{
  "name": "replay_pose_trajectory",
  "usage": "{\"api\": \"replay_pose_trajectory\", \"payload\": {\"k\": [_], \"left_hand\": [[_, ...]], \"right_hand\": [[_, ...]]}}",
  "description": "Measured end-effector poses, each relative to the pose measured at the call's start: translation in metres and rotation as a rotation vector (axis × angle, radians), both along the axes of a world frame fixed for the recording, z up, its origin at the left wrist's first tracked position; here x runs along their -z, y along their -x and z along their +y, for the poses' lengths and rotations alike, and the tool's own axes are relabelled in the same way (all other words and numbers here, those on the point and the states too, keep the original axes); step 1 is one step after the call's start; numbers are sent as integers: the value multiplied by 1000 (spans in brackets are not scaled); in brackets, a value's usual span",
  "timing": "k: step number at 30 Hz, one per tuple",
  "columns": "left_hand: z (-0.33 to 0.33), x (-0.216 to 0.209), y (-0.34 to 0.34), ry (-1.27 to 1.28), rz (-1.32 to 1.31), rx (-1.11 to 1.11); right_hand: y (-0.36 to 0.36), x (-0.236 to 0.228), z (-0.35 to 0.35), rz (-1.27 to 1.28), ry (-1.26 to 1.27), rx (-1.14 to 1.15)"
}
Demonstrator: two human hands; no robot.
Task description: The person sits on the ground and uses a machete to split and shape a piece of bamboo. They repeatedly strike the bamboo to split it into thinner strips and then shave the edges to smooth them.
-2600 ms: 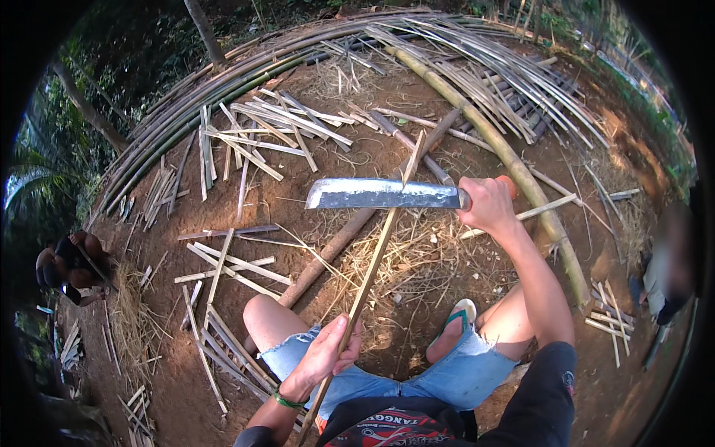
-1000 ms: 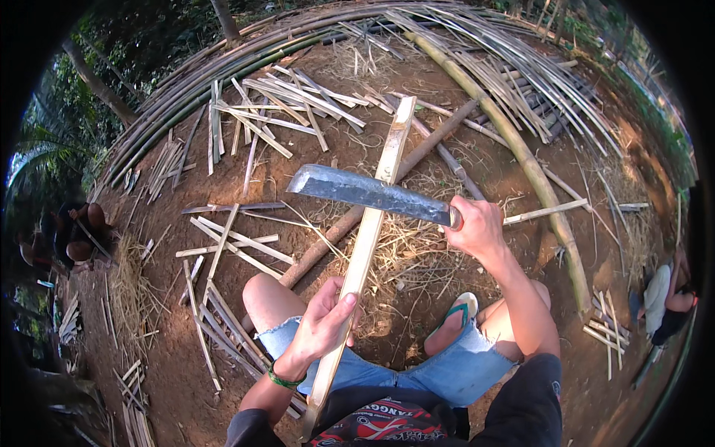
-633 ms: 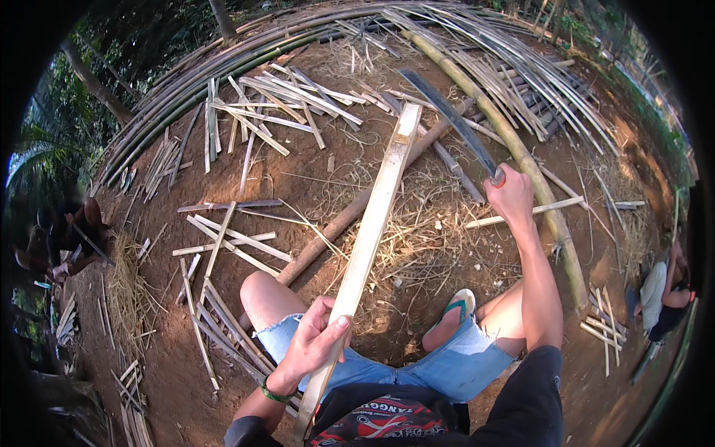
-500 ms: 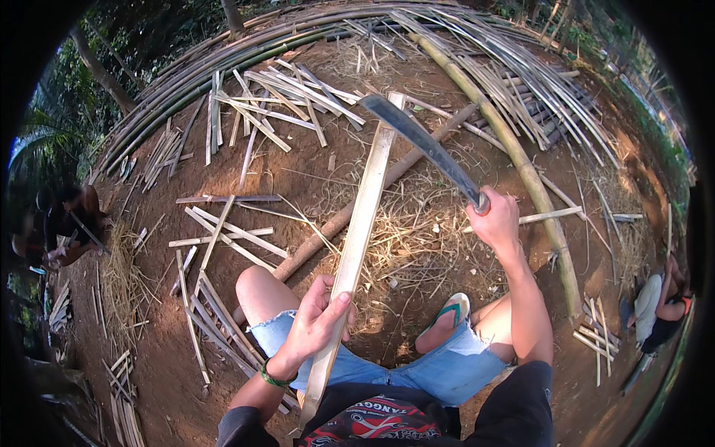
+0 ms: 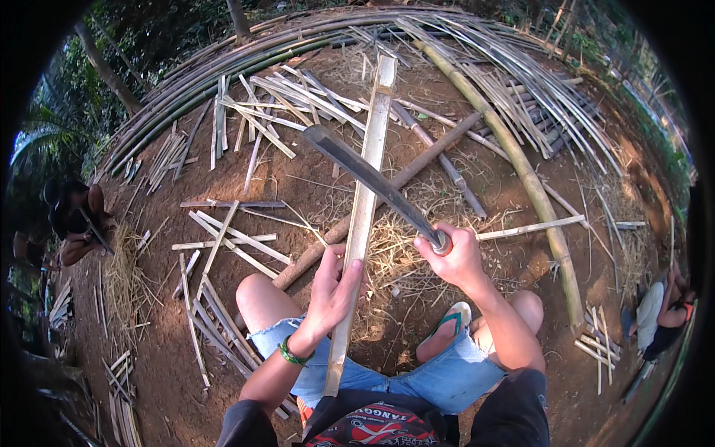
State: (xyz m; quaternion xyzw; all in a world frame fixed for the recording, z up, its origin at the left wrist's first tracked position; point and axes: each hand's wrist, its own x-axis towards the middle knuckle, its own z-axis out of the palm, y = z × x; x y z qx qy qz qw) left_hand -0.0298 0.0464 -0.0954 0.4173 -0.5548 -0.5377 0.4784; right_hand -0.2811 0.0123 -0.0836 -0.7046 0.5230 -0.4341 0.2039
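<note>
My left hand (image 5: pixel 335 289) is closed around the lower part of a long split bamboo strip (image 5: pixel 363 212), its pale hollow inner side facing up. The strip slants from my lap away to the far middle. In my right hand (image 5: pixel 456 257) is the handle of a machete (image 5: pixel 365 175). Its dark curved blade points to the far left and crosses over the strip; whether the two touch I cannot tell. Beneath the strip a round wooden pole (image 5: pixel 339 229) lies slantwise on the ground.
Split bamboo pieces (image 5: pixel 275 100) lie scattered ahead and at left. A thick bamboo pole (image 5: pixel 514 156) runs along the right, by stacked strips (image 5: pixel 521 82). Shavings (image 5: pixel 402 253) cover the ground before my sandalled foot (image 5: pixel 445 330). People sit at far left (image 5: pixel 78 216) and right (image 5: pixel 670 313).
The bamboo strip has moved farther from me with my left hand. My right hand has come left and nearer, bringing the machete blade across the strip's middle.
</note>
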Motion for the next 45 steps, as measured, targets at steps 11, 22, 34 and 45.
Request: {"api": "replay_pose_trajectory", "payload": {"k": [11, 22, 34, 45], "left_hand": [[-41, 24, 42, 318, 174, -382], [-66, 6, 26, 417, 359, -537], [-33, 34, 64, 302, 234, -203], [-26, 3, 49, 16, 22, 191]], "right_hand": [[-28, 27, 1, -646, -397, -181], [-34, 42, 8, -696, -591, -116], [-34, 42, -17, -1245, -665, 146], [-6, 46, -71, -1474, -577, 82]]}}
